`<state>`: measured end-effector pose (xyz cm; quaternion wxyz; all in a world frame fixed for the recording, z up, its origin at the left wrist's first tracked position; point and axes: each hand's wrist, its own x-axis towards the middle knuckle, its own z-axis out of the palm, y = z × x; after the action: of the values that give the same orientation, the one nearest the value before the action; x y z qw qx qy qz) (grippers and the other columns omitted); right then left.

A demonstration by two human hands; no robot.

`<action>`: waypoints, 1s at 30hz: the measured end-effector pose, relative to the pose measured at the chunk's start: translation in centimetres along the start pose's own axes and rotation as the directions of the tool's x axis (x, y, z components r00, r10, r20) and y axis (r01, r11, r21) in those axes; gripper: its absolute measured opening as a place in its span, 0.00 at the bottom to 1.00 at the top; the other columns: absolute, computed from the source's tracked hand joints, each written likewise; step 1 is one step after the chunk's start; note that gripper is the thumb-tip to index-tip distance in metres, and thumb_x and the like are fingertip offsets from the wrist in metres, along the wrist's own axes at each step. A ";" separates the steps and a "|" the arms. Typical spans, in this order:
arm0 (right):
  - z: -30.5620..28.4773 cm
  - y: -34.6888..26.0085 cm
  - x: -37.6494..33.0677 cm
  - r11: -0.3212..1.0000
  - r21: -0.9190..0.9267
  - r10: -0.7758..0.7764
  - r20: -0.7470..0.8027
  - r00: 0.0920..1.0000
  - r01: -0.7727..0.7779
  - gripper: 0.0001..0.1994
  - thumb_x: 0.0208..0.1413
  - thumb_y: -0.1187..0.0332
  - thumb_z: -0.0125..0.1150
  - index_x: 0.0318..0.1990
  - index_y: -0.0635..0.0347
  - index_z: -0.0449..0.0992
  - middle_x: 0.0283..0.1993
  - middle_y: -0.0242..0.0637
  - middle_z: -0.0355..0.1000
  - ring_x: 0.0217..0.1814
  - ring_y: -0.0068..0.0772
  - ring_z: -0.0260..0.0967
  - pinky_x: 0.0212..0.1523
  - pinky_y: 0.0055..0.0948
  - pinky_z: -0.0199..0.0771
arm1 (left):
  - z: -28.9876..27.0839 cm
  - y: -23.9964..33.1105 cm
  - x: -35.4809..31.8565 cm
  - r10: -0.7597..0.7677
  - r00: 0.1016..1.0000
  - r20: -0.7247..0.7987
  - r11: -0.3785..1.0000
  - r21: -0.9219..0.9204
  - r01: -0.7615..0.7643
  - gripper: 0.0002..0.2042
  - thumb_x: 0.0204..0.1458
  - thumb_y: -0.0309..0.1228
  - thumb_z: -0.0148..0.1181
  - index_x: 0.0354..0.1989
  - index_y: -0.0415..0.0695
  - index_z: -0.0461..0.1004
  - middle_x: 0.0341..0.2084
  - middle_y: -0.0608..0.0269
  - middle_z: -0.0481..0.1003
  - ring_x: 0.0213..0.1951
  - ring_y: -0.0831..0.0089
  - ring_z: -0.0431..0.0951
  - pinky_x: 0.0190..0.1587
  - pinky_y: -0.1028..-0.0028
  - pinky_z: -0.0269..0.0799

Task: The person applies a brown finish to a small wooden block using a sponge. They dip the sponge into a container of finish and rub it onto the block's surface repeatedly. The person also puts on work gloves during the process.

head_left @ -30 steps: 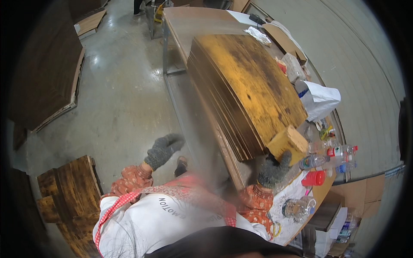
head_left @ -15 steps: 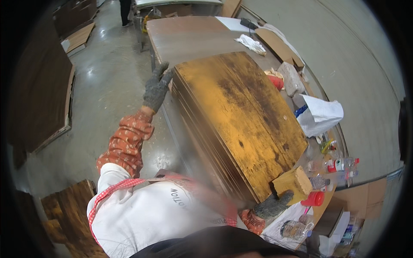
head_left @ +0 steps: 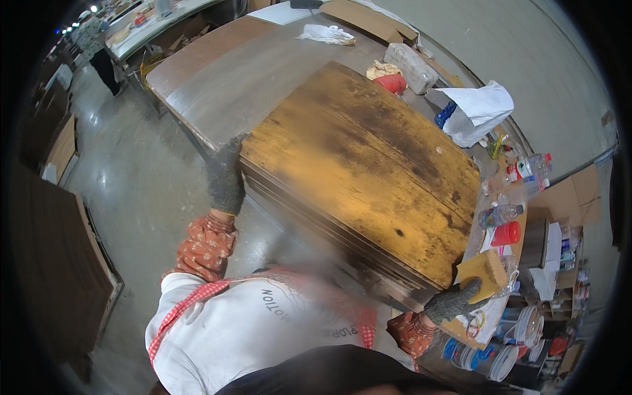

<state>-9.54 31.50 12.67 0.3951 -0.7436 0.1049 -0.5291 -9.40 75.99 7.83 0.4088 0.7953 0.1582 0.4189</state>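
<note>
A stack of wooden boards (head_left: 368, 171) lies on the table, its top face stained yellow-brown with dark patches. My left hand (head_left: 227, 176), in a dark grey knit glove, is at the stack's far left corner. Its fingers reach up along the corner, somewhat blurred, and nothing shows in them. At the near right corner, my right hand (head_left: 453, 301) in a matching glove is closed on a yellow sponge block (head_left: 482, 273). The sponge is at the stack's right edge, its lower part covered by the glove.
Plastic bottles (head_left: 500, 215) and a red-lidded jar (head_left: 506, 233) line the table's right side. Beyond the stack are a white plastic bag (head_left: 327, 35), a wrapped block (head_left: 411, 68) and white paper (head_left: 480, 112). Buckets (head_left: 503, 362) stand at lower right. Someone (head_left: 99, 52) stands far left.
My view has swung, so the stack appears turned. The left hand, spread beside the corner before, is now up against it. My right hand keeps the sponge at the near right corner.
</note>
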 end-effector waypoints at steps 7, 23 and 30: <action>1.1 -3.3 0.0 0.807 0.479 0.381 0.024 0.924 -0.346 0.30 0.55 0.62 0.61 0.62 0.62 0.56 0.55 0.43 0.63 0.53 0.35 0.63 0.51 0.35 0.70 | -1.2 -0.1 0.7 0.206 0.964 0.166 0.978 0.010 -0.210 0.15 0.56 0.25 0.47 0.51 0.37 0.70 0.47 0.52 0.73 0.50 0.63 0.71 0.53 0.68 0.64; 0.4 -2.5 0.4 0.528 0.750 0.435 0.162 0.886 -0.397 0.26 0.58 0.58 0.57 0.59 0.63 0.60 0.53 0.40 0.66 0.52 0.33 0.65 0.51 0.33 0.69 | -0.5 -2.1 1.5 0.224 0.914 0.338 0.972 -0.151 -0.182 0.20 0.59 0.25 0.40 0.60 0.35 0.59 0.58 0.47 0.64 0.59 0.58 0.64 0.60 0.66 0.59; 0.0 0.3 0.9 0.583 0.705 0.479 0.103 0.872 -0.403 0.25 0.55 0.63 0.61 0.57 0.63 0.62 0.51 0.37 0.66 0.49 0.28 0.65 0.47 0.27 0.70 | -0.6 -2.1 4.8 0.406 0.781 0.475 0.911 -0.145 -0.386 0.20 0.62 0.32 0.40 0.59 0.32 0.60 0.57 0.47 0.64 0.60 0.59 0.63 0.62 0.68 0.57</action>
<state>-9.08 30.78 13.15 0.7621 -0.4571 0.0945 -0.4487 -6.80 80.44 8.97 0.3542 0.8825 -0.1307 0.2804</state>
